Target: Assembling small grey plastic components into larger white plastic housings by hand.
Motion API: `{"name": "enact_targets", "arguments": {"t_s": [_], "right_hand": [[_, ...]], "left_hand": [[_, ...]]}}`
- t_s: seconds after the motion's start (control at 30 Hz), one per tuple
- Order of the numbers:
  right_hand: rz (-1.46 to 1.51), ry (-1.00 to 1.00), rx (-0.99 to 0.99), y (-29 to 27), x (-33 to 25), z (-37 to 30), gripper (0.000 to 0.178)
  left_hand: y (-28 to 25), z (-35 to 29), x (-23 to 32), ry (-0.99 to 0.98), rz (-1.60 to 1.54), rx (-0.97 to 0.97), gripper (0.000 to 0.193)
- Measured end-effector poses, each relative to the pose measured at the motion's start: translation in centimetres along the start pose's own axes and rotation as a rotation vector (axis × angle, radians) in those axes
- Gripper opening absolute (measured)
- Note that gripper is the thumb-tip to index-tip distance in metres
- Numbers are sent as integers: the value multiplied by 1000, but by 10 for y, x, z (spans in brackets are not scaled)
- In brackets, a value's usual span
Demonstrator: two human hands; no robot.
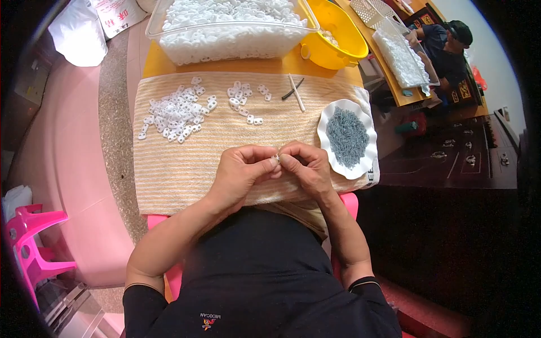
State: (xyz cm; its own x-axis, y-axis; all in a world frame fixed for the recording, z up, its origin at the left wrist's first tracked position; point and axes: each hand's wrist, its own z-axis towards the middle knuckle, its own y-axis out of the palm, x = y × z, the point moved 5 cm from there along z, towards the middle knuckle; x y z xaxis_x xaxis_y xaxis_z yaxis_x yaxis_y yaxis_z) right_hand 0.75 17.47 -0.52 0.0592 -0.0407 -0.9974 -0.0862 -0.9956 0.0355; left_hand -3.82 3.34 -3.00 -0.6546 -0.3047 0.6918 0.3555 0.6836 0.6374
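My left hand (238, 172) and my right hand (310, 170) meet above the near part of a striped towel (174, 188). Both are closed in a pinch, thumbs and forefingers around a small white plastic piece (276, 158), mostly hidden by the fingertips. On the towel to the left lies a loose pile of white two-holed plastic pieces (179, 112). A smaller group of the same pieces (241, 92) sits beyond my hands. Close to my right hand stands a white wavy-edged plate (323, 128) full of small thin grey parts (346, 137).
Beyond the towel are a clear bin (231, 34) heaped with white pieces and a yellow basin (344, 48). A white stick (297, 94) and a black stick (289, 92) lie crossed. Another person (445, 50) sits far right beside a bin. Pink stool (36, 242) at left.
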Motion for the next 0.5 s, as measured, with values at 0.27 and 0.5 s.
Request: {"name": "enact_targets", "arguments": {"t_s": [0.27, 0.5], "right_hand": [[20, 27, -22, 0, 2, -1, 11], [132, 94, -13, -1, 5, -1, 12]], "left_hand": [[3, -4, 4, 69, 138, -14, 16], [3, 0, 6, 73, 81, -31, 15]]}}
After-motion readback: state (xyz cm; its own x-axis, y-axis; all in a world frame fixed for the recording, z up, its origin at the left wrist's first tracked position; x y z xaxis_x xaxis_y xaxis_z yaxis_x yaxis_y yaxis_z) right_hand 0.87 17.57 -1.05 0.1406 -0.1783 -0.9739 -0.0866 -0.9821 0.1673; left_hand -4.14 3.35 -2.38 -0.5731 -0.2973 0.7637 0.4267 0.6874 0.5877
